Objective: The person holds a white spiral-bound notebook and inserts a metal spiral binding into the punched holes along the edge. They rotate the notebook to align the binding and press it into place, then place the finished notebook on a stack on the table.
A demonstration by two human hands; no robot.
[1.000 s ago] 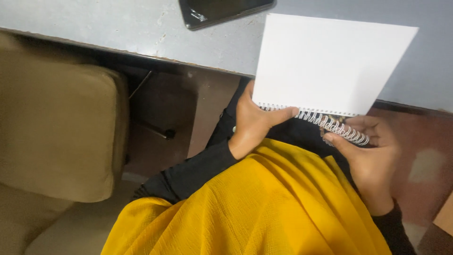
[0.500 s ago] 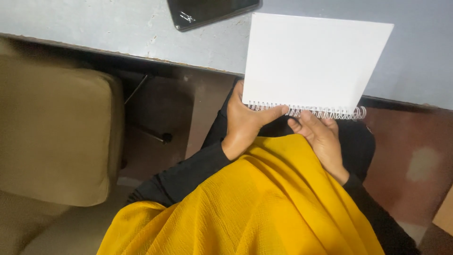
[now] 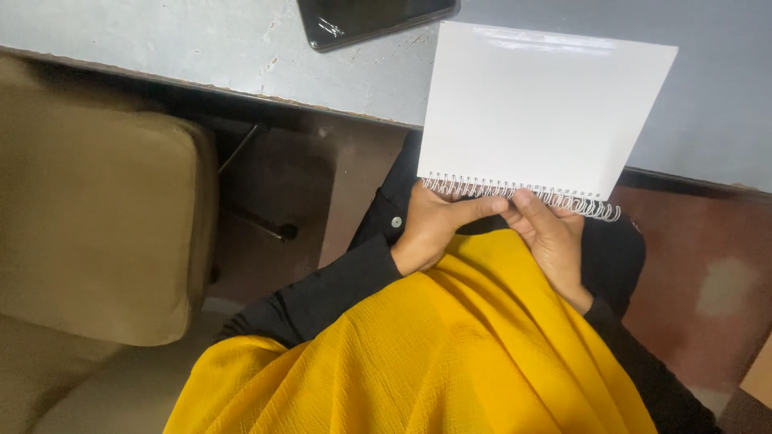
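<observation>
A white spiral-bound notebook (image 3: 543,108) with a blank page leans over the edge of the grey table (image 3: 201,48), its wire coil along the near edge. My left hand (image 3: 438,225) grips the coil edge near its left end, thumb stretched along the wire. My right hand (image 3: 551,237) pinches the coil near the middle, fingers touching the left thumb. Both sleeves are black; a yellow cloth (image 3: 418,354) covers my lap.
A dark tablet or phone (image 3: 366,16) lies on the table at the top edge. A tan cushioned chair (image 3: 88,225) stands at the left. Brown floor shows under the table and at the right.
My right hand has slid left along the coil from its right end to the middle, meeting my left hand. The notebook has shifted slightly upward in view.
</observation>
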